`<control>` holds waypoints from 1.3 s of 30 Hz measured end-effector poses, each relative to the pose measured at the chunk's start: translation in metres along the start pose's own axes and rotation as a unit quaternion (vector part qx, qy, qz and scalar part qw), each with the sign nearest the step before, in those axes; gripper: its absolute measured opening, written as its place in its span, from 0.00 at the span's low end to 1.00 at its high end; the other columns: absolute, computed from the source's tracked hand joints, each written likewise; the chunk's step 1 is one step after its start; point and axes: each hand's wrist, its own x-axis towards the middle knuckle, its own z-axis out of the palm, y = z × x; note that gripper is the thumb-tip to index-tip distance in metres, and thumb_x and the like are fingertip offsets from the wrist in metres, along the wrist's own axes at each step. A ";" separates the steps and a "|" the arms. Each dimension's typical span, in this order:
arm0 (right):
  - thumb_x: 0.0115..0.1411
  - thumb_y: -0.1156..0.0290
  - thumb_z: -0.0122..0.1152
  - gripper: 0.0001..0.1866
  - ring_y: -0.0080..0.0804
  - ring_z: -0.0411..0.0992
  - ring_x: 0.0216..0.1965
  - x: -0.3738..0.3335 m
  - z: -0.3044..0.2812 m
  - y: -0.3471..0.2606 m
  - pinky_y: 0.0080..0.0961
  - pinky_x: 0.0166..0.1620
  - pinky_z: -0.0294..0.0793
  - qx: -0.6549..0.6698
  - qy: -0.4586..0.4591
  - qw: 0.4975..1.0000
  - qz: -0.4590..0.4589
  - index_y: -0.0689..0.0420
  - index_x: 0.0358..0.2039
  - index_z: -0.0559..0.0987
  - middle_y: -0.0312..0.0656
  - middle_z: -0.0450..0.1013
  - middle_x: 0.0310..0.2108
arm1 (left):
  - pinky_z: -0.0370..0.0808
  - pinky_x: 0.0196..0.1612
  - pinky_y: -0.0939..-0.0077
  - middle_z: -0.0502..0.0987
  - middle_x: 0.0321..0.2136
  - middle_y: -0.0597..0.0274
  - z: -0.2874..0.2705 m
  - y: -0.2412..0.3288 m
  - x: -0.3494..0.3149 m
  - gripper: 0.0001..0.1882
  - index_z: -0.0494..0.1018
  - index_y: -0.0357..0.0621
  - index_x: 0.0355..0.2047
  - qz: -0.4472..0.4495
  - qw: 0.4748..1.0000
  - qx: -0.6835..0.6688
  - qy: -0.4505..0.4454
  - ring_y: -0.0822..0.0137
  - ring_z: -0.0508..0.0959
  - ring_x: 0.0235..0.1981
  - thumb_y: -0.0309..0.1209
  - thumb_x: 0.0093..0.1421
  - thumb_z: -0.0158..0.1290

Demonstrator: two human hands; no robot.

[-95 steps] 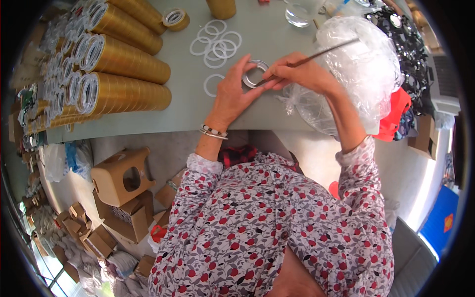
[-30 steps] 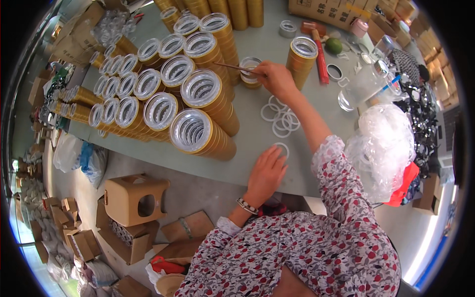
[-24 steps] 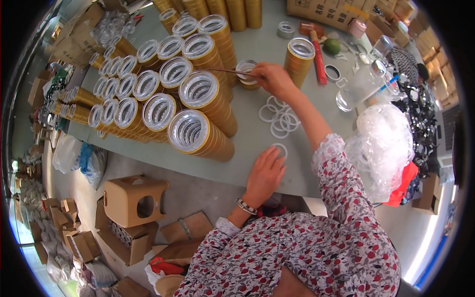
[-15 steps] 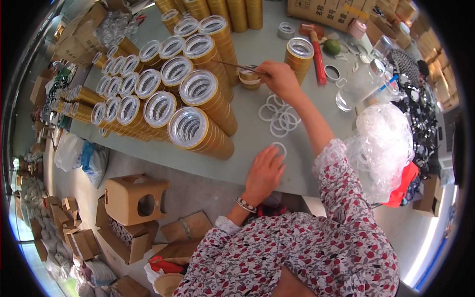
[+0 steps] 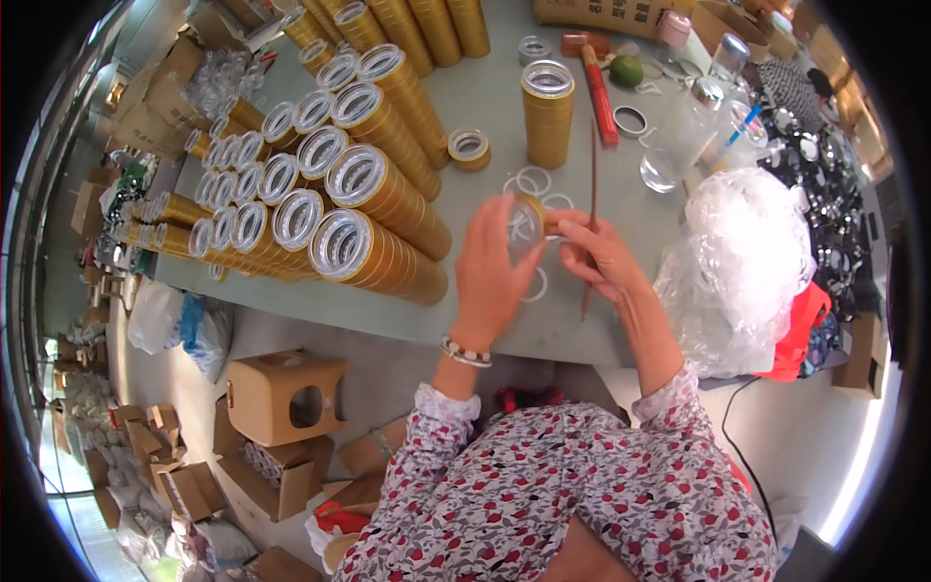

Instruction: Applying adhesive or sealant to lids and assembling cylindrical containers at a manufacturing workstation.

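Above the table my left hand is closed round a gold-rimmed lid with a clear middle, held tilted. My right hand meets the lid's right edge with its fingertips, and a thin brown stick stands nearly upright in its curled fingers. Several white rings lie on the table beneath, partly covered by my hands. Beyond them is another gold lid, with a tall stack of gold lids to its right.
Many gold lid stacks crowd the left of the table. A red-handled hammer, a green fruit and a black ring lie at the back right. Clear plastic bags fill the right edge. A tan stool stands on the floor.
My right hand has drawn back toward me and the stick has swung from level to upright. My left hand has risen off the table and now holds a gold lid.
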 end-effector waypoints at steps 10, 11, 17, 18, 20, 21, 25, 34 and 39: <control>0.67 0.69 0.58 0.13 0.10 0.55 0.12 -0.038 -0.063 0.044 0.09 0.12 0.48 0.088 -0.091 0.990 0.062 0.64 0.48 0.77 0.43 0.79 0.39 | 0.75 0.50 0.56 0.77 0.43 0.44 0.018 -0.071 0.145 0.27 0.72 0.37 0.44 -0.038 0.920 0.372 -0.119 0.43 0.74 0.48 0.34 0.47 0.69; 0.67 0.69 0.59 0.14 0.09 0.55 0.12 -0.036 -0.063 0.044 0.09 0.13 0.48 0.090 -0.109 0.987 0.076 0.64 0.48 0.78 0.42 0.78 0.37 | 0.76 0.48 0.55 0.78 0.42 0.43 0.024 -0.078 0.156 0.24 0.72 0.37 0.42 -0.034 0.913 0.381 -0.138 0.42 0.76 0.47 0.33 0.47 0.68; 0.66 0.70 0.60 0.13 0.08 0.55 0.13 -0.033 -0.061 0.043 0.09 0.14 0.48 0.093 -0.137 0.982 0.089 0.63 0.48 0.79 0.39 0.78 0.35 | 0.79 0.46 0.53 0.81 0.40 0.41 0.035 -0.091 0.195 0.17 0.77 0.36 0.41 -0.055 0.874 0.416 -0.246 0.44 0.81 0.44 0.32 0.52 0.60; 0.66 0.70 0.60 0.13 0.08 0.55 0.13 -0.034 -0.064 0.043 0.09 0.14 0.48 0.090 -0.134 0.983 0.090 0.63 0.48 0.79 0.38 0.78 0.35 | 0.79 0.47 0.54 0.81 0.41 0.41 0.038 -0.085 0.198 0.17 0.79 0.37 0.41 -0.070 0.849 0.436 -0.291 0.45 0.81 0.44 0.32 0.53 0.59; 0.66 0.70 0.60 0.13 0.08 0.55 0.13 -0.035 -0.063 0.042 0.09 0.14 0.49 0.089 -0.134 0.983 0.093 0.63 0.48 0.79 0.38 0.77 0.35 | 0.79 0.47 0.54 0.81 0.42 0.42 0.036 -0.080 0.202 0.15 0.81 0.39 0.41 -0.080 0.838 0.440 -0.312 0.46 0.81 0.46 0.33 0.55 0.57; 0.66 0.70 0.60 0.13 0.08 0.55 0.13 -0.035 -0.062 0.041 0.09 0.14 0.49 0.088 -0.135 0.983 0.093 0.63 0.48 0.79 0.38 0.77 0.35 | 0.79 0.48 0.55 0.81 0.44 0.44 0.035 -0.080 0.204 0.14 0.82 0.41 0.41 -0.088 0.827 0.446 -0.331 0.46 0.81 0.47 0.33 0.56 0.56; 0.66 0.69 0.59 0.14 0.08 0.55 0.12 -0.034 -0.058 0.042 0.09 0.15 0.49 0.080 -0.139 0.982 0.096 0.63 0.49 0.79 0.38 0.77 0.35 | 0.79 0.48 0.54 0.81 0.44 0.46 0.037 -0.095 0.198 0.13 0.83 0.43 0.40 0.017 0.778 0.510 -0.365 0.47 0.81 0.48 0.30 0.58 0.53; 0.66 0.68 0.60 0.14 0.08 0.55 0.12 -0.033 -0.062 0.043 0.10 0.14 0.48 0.082 -0.121 0.984 0.101 0.62 0.49 0.79 0.36 0.77 0.34 | 0.73 0.58 0.58 0.73 0.57 0.40 0.034 -0.060 0.197 0.27 0.72 0.34 0.56 -0.028 0.926 0.335 -0.175 0.46 0.75 0.57 0.26 0.55 0.57; 0.67 0.66 0.60 0.16 0.08 0.54 0.12 -0.028 -0.060 0.048 0.11 0.14 0.48 0.067 -0.137 0.985 0.079 0.63 0.50 0.79 0.35 0.77 0.34 | 0.74 0.56 0.68 0.75 0.56 0.47 0.044 -0.047 0.199 0.44 0.66 0.30 0.59 0.012 0.998 -0.011 -0.060 0.59 0.77 0.54 0.32 0.42 0.72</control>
